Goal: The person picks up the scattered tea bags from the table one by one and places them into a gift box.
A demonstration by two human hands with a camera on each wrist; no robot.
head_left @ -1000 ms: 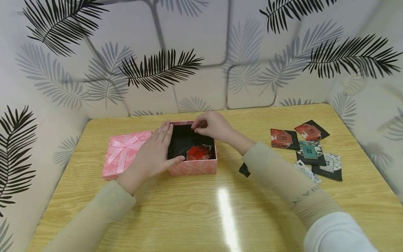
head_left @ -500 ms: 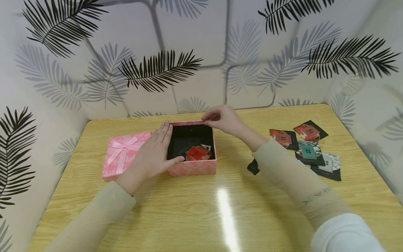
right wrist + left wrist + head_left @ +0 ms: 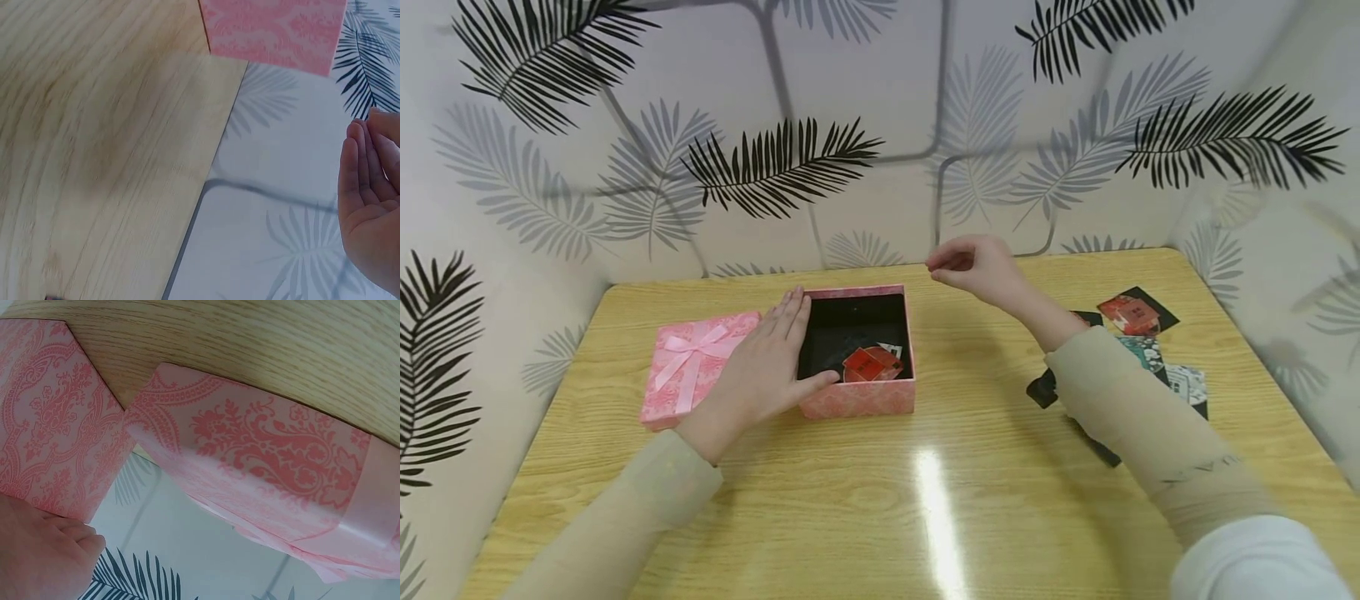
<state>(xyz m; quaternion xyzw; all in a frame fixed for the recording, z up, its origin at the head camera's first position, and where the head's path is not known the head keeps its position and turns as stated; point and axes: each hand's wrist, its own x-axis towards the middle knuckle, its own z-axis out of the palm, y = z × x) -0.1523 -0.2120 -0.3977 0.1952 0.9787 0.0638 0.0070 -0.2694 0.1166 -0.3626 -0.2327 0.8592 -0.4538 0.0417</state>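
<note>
A pink patterned box (image 3: 859, 400) stands uncovered on the table, its inside black. Red packets (image 3: 871, 364) lie in its near right corner. With fingers straight, my left hand (image 3: 758, 379) rests on the box's left side, thumb over the near rim. Its ribboned pink lid (image 3: 696, 367) lies to the left, partly behind that hand; the left wrist view shows the lid (image 3: 262, 444) close up. Right of the box and raised above the table, my right hand (image 3: 979, 268) has loosely bent fingers. In the right wrist view nothing shows between the fingers (image 3: 351, 169).
Several flat packets, among them a red and black packet (image 3: 1135, 315) and a white-patterned packet (image 3: 1187, 383), lie on the table's right side, partly hidden by the right sleeve (image 3: 1135, 425). A small black object (image 3: 1041, 389) lies nearer. A leaf-patterned backdrop (image 3: 895, 100) borders the table.
My right hand has moved up out of the box and off to the right, its arm now covering more of the packets. The left hand and box stay put.
</note>
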